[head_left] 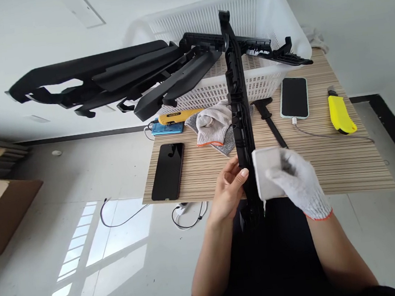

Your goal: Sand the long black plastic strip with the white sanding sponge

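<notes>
My bare left hand (231, 187) is closed around the lower part of a long black plastic trim piece (238, 99), which stands lengthwise away from me over the table edge. On my right hand (297, 181) is a white knit glove with an orange cuff. Its fingers grip a flat whitish rectangular pad (268, 173), whose left edge is against or very close to the trim piece's right side. Whether they touch I cannot tell. The far end of the trim piece reaches over a white plastic basket (288, 26).
Several black trim pieces (113, 76) lie across the basket, jutting left. On the wooden table (347, 168) are a black phone (168, 172), a charging phone (294, 98), a yellow utility knife (340, 112), crumpled gloves (214, 123), a yellow-handled tool (181, 116) and a black caliper-like tool (269, 121).
</notes>
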Action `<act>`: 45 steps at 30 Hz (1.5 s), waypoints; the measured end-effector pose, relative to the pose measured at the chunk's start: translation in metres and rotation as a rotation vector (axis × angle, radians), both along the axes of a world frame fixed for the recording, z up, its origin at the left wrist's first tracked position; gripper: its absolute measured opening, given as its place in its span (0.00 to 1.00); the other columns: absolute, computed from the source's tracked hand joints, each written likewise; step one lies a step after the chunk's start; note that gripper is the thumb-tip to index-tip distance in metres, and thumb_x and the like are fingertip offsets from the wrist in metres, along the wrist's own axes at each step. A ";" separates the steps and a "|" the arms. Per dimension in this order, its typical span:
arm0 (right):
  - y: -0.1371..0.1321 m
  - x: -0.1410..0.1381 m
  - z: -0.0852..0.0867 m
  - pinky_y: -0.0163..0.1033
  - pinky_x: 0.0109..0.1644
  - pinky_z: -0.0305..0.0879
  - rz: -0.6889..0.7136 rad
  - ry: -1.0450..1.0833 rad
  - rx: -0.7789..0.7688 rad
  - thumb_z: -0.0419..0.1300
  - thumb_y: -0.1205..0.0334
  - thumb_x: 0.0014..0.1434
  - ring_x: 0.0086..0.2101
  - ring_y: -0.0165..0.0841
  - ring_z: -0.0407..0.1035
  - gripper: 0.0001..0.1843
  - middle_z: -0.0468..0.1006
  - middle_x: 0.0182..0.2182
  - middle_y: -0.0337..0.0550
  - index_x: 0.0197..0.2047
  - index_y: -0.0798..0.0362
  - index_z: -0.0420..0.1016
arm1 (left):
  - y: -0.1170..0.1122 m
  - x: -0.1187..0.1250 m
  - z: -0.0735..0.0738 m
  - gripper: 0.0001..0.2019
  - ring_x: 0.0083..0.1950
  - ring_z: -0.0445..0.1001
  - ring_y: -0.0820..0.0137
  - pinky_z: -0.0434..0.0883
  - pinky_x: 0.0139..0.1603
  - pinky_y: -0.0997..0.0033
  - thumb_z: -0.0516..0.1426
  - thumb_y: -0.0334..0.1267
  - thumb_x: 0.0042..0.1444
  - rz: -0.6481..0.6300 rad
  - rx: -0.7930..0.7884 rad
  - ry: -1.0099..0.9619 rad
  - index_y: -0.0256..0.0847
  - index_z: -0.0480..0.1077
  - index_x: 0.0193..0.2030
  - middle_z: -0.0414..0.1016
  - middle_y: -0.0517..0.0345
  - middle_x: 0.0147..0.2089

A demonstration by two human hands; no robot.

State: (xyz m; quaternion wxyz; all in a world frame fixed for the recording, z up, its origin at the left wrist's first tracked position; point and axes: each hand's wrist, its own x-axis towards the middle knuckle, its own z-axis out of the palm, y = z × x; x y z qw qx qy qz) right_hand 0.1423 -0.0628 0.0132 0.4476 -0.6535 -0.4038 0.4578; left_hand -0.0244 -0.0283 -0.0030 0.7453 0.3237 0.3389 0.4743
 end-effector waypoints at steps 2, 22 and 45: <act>0.000 0.002 0.001 0.42 0.38 0.75 0.092 -0.034 -0.040 0.71 0.50 0.53 0.37 0.39 0.78 0.26 0.84 0.40 0.43 0.54 0.49 0.79 | 0.000 0.000 0.000 0.22 0.63 0.74 0.57 0.69 0.65 0.61 0.70 0.45 0.54 0.010 0.006 0.003 0.43 0.77 0.54 0.79 0.49 0.59; -0.004 0.002 0.000 0.44 0.37 0.77 -0.151 -0.028 0.024 0.70 0.48 0.54 0.38 0.41 0.79 0.26 0.84 0.42 0.46 0.54 0.49 0.78 | 0.001 -0.001 -0.003 0.22 0.61 0.76 0.58 0.71 0.62 0.61 0.70 0.45 0.55 0.007 -0.002 -0.021 0.44 0.77 0.55 0.80 0.50 0.57; -0.017 0.003 -0.017 0.31 0.12 0.53 -0.079 0.310 0.423 0.64 0.57 0.64 0.15 0.24 0.58 0.13 0.69 0.23 0.31 0.52 0.41 0.77 | -0.001 -0.002 -0.005 0.18 0.61 0.76 0.61 0.71 0.63 0.65 0.67 0.41 0.59 -0.004 0.044 -0.062 0.45 0.78 0.56 0.79 0.52 0.58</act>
